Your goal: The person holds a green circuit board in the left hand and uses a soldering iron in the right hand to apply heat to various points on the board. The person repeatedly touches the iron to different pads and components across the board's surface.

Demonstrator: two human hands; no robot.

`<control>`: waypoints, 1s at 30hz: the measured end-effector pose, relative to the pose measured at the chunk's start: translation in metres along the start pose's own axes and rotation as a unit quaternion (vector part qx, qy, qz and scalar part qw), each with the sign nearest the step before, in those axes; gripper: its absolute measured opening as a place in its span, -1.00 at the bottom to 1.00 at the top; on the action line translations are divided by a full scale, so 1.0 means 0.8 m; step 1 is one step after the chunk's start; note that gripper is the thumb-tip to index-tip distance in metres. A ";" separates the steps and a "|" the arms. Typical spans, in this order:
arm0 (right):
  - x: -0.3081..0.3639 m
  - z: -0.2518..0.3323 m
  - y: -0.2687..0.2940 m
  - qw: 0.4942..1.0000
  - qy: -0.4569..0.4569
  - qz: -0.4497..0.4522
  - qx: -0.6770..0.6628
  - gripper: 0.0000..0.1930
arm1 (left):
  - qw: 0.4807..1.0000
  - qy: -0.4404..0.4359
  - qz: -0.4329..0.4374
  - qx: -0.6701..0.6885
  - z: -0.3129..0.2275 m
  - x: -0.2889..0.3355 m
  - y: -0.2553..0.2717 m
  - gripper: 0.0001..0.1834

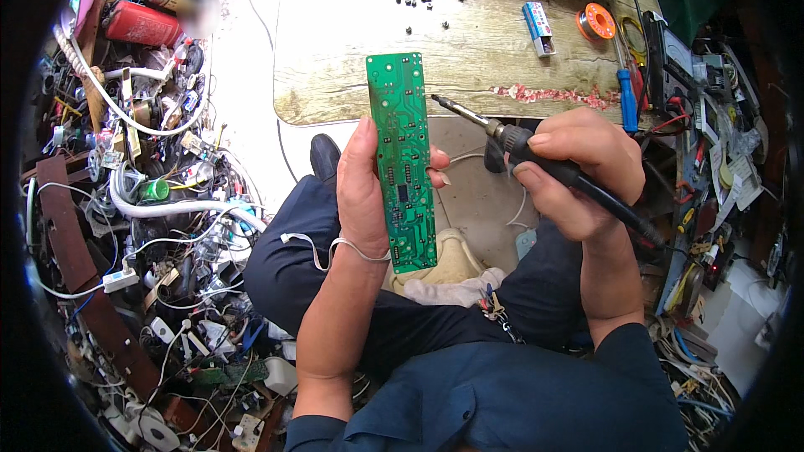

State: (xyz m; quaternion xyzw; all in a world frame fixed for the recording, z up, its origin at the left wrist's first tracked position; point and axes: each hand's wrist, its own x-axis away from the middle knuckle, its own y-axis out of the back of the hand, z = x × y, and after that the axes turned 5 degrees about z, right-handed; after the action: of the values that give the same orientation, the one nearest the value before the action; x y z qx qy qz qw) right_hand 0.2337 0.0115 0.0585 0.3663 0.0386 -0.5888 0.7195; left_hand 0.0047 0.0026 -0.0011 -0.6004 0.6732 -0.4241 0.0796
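Observation:
My left hand (362, 192) grips a long green circuit board (404, 163) by its edges, thumb on the left side and fingertips showing at the right. The board stands lengthwise above my lap, its upper end over the table's near edge. Small chips and solder points cover the face toward me. In my right hand (582, 167) is a soldering iron (536, 155), held like a pen by its black handle. The iron's dark tip points up and left, close beside the board's right edge; whether it touches cannot be made out.
On the wooden table (352, 17) lie several small black parts (410, 2), a small box (538, 29), an orange solder spool (595, 22) and a blue screwdriver (626, 100). Heaped cables and scrap (184, 176) fill the left side. More tools and wires (712, 176) crowd the right.

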 end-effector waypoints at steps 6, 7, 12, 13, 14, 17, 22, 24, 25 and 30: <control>-0.001 0.001 -0.002 1.000 -0.002 0.011 0.005 -0.66 | 0.998 0.012 0.030 0.057 -0.001 0.000 0.005 -0.44; -0.003 0.002 -0.002 1.000 -0.002 0.014 0.006 -0.66 | 0.998 0.013 0.031 0.059 -0.001 0.000 0.007 -0.43; -0.003 0.002 -0.002 1.000 0.004 0.015 0.011 -0.66 | 0.994 0.027 0.056 0.092 0.000 -0.002 0.011 -0.41; -0.004 0.002 -0.001 1.000 0.006 0.016 0.012 -0.66 | 0.993 0.030 0.059 0.093 0.000 -0.002 0.011 -0.40; -0.004 0.002 -0.001 1.000 0.007 0.017 0.013 -0.66 | 0.993 0.032 0.062 0.095 0.000 -0.002 0.011 -0.40; -0.004 0.002 -0.001 1.000 0.016 0.014 0.011 -0.66 | 0.993 0.027 0.048 0.102 0.000 -0.002 0.008 -0.40; -0.006 0.006 0.003 1.000 0.009 0.022 0.006 -0.65 | 0.993 0.024 0.050 0.107 0.001 -0.002 0.004 -0.40; -0.006 0.006 0.005 1.000 0.014 0.020 0.010 -0.63 | 0.993 0.015 0.055 0.104 0.001 -0.001 0.004 -0.39; -0.005 0.006 0.006 1.000 0.021 0.016 0.013 -0.62 | 0.993 0.006 0.057 0.101 0.002 0.000 0.005 -0.38; 0.008 0.004 0.017 0.998 0.039 -0.052 0.003 -0.62 | 0.987 -0.019 0.112 0.117 -0.003 -0.004 0.017 -0.30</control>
State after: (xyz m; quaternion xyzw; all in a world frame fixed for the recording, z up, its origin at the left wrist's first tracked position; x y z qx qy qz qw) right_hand 0.2462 0.0048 0.0639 0.3883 0.0840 -0.6111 0.6847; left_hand -0.0063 0.0053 -0.0097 -0.5157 0.6806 -0.4766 0.2091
